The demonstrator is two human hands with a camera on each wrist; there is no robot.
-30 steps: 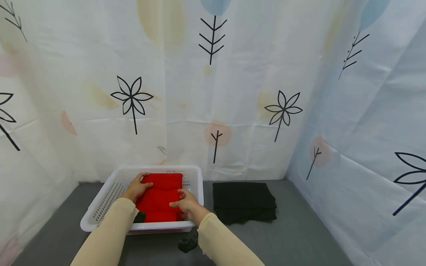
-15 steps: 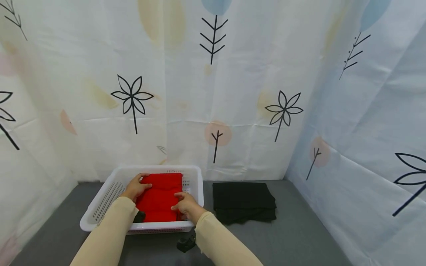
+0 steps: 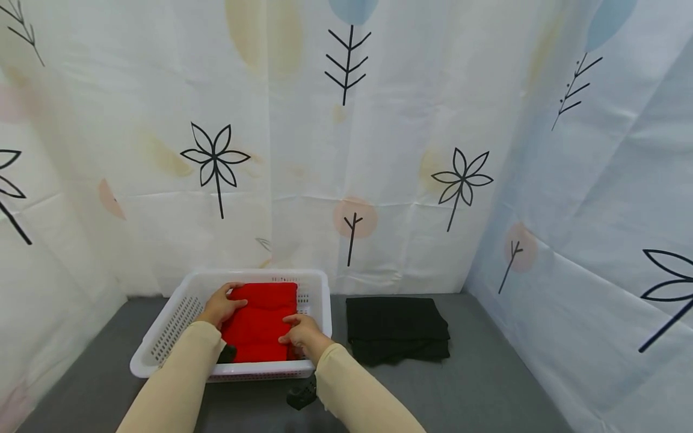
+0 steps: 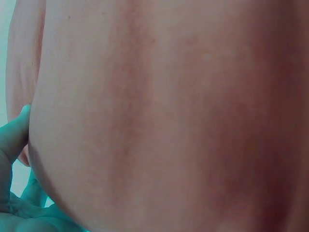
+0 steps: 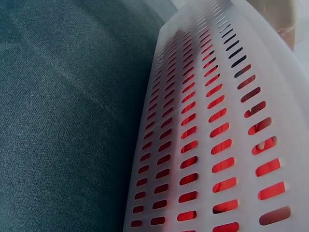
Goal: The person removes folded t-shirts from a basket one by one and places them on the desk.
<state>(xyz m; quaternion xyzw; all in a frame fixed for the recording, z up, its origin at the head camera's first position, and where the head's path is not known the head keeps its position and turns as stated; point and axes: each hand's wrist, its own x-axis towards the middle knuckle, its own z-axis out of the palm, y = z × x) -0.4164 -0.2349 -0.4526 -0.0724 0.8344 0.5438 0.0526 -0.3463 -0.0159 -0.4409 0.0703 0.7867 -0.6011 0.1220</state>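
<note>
In the head view a folded red cloth (image 3: 257, 325) lies inside a white plastic basket (image 3: 168, 328). My left hand (image 3: 223, 305) grips its left edge, thumb on top. At its right edge my right hand (image 3: 304, 335) pinches it, with thumb and forefinger on top and the other fingers mostly hidden. A reddish, colour-shifted surface, apparently the cloth (image 4: 135, 116), fills the left wrist view, with part of the left hand (image 4: 24, 188) at its lower left. Through slots in the basket's wall (image 5: 200, 159), red cloth shows in the right wrist view.
Folded black cloth (image 3: 397, 328) lies on the grey tabletop (image 3: 487, 373), right of the basket. Behind hangs a white curtain (image 3: 303, 150) with printed plants. Small black devices (image 3: 302, 394) sit at both wrists, the right one before the basket's front.
My right hand has moved slightly left and closed its thumb and fingers on the red cloth's right edge. The left hand, basket and black cloth look unchanged.
</note>
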